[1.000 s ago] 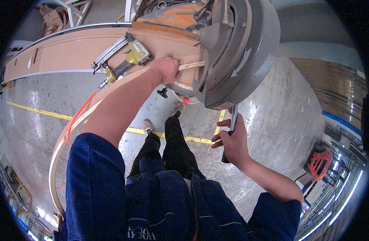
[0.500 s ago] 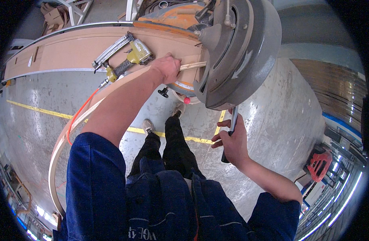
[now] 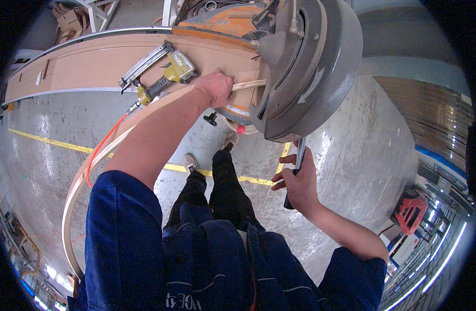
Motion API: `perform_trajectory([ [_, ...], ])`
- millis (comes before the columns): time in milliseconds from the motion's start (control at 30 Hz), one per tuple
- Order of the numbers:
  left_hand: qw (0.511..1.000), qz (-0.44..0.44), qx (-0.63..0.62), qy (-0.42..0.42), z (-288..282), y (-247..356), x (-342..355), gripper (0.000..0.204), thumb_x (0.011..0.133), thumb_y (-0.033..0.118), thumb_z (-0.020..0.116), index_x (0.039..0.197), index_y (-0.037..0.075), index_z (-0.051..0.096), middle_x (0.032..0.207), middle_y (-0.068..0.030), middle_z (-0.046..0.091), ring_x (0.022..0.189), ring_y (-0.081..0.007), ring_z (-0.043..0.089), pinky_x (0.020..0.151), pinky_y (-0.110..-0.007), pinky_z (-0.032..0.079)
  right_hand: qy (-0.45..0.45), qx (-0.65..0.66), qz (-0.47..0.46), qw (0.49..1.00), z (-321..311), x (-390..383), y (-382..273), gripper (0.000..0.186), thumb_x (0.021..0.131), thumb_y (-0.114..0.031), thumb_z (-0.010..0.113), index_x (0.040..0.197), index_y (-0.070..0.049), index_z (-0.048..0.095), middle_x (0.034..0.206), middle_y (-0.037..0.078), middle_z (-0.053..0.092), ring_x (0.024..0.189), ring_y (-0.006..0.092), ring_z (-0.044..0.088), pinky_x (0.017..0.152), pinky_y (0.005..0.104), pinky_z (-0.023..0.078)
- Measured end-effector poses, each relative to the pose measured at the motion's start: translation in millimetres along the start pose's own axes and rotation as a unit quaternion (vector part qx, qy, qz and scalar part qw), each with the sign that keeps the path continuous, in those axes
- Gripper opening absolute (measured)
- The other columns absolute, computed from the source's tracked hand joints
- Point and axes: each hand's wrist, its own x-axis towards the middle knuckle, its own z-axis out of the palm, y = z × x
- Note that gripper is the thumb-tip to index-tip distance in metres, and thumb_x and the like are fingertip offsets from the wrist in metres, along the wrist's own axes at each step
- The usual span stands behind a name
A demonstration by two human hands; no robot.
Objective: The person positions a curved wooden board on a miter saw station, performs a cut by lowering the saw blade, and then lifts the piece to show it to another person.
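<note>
Miter saw (image 3: 321, 62) with a long bendy wood strip (image 3: 249, 84) poking in at its left side, can't tell if the blade's touching it. Left hand (image 3: 216, 87) is closed around the strip just left of the saw. Right hand (image 3: 302, 181) is loosely wrapped on the saw's handle (image 3: 300, 155), some fingers lifted. Nail gun (image 3: 180, 68) with an orange hose (image 3: 101, 146) sits on the worktop (image 3: 98, 59), also left of the saw.

Right hand (image 3: 303, 182) and machine handle (image 3: 300, 154) in its grip: shifted very slightly left; right forearm (image 3: 346, 228) likewise.
</note>
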Motion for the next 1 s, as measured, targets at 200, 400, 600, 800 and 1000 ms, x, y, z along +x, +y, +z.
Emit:
perform_trajectory([
  [200, 1.0, -0.006, -0.001, 0.01, 3.3, -1.2, 0.6, 0.032, 0.085, 0.024, 0.063, 0.111, 0.004, 0.062, 0.097, -0.0187, 0.07, 0.105, -0.0391, 0.06, 0.09, -0.048, 0.053, 0.002, 0.009, 0.005, 1.0, 0.8, 1.1, 2.9, 0.073, 0.085, 0.011, 0.045, 0.151, -0.007, 0.019, 0.114, 0.02, 0.053, 0.07, 0.0225, 0.069, 0.055, 0.0332, 0.062],
  [400, 1.0, -0.001, -0.003, 0.027, 8.2, -4.0, 1.2, 0.033, 0.086, 0.025, 0.063, 0.111, 0.004, 0.062, 0.096, -0.0187, 0.07, 0.103, -0.0381, 0.061, 0.091, -0.046, 0.053, 0.007, 0.01, 0.002, 1.0, 2.5, 1.8, 5.5, 0.074, 0.085, 0.011, 0.045, 0.151, -0.007, 0.019, 0.113, 0.02, 0.053, 0.07, 0.0231, 0.069, 0.054, 0.0336, 0.062],
  [600, 1.0, -0.006, 0.011, 0.008, 5.8, -2.1, 1.9, 0.033, 0.085, 0.023, 0.062, 0.111, 0.004, 0.063, 0.094, -0.018, 0.071, 0.102, -0.0372, 0.062, 0.09, -0.045, 0.054, -0.002, 0.003, -0.001, 1.0, 3.2, 2.5, 9.4, 0.065, 0.087, 0.009, 0.042, 0.147, -0.005, 0.022, 0.114, 0.017, 0.051, 0.071, 0.022, 0.069, 0.057, 0.032, 0.062],
  [800, 0.999, -0.028, 0.017, -0.022, -3.6, 2.9, -0.7, 0.031, 0.088, 0.028, 0.057, 0.106, 0.005, 0.069, 0.103, -0.0152, 0.073, 0.107, -0.0338, 0.061, 0.093, -0.043, 0.053, 0.016, -0.03, -0.013, 0.999, 5.6, 10.0, 23.7, 0.068, 0.086, 0.008, 0.048, 0.148, -0.006, 0.023, 0.106, 0.018, 0.057, 0.056, 0.0185, 0.063, 0.045, 0.0303, 0.053],
  [1000, 0.999, -0.028, 0.017, -0.024, -5.2, 3.6, 0.7, 0.032, 0.088, 0.028, 0.057, 0.106, 0.005, 0.068, 0.105, -0.0156, 0.072, 0.108, -0.0339, 0.061, 0.095, -0.042, 0.053, 0.026, -0.053, -0.016, 0.998, 8.9, 17.6, 39.0, 0.065, 0.088, 0.004, 0.05, 0.147, -0.007, 0.024, 0.103, 0.014, 0.062, 0.051, 0.0161, 0.06, 0.041, 0.0304, 0.049],
])
